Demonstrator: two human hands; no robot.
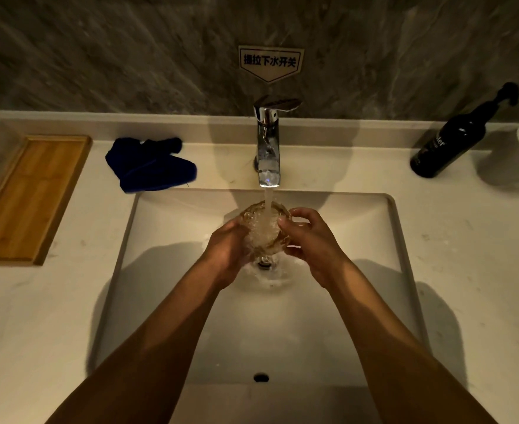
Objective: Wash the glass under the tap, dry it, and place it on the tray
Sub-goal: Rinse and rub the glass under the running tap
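Both hands hold the glass between them: the left hand cups its left side, the right hand grips its right side with fingers curled over the rim. The glass sits directly below the tap, inside the sink, and the water stream falls into its mouth and splashes. Just below the glass lies the drain. The basin walls stand well apart from both hands, leaving open room on every side. On the surface left of the tap lies a crumpled blue cloth, touching the sink's back edge; further left, the wooden tray sits bare by the surface's left edge. Right of the tap a dark bottle stands near the wall.
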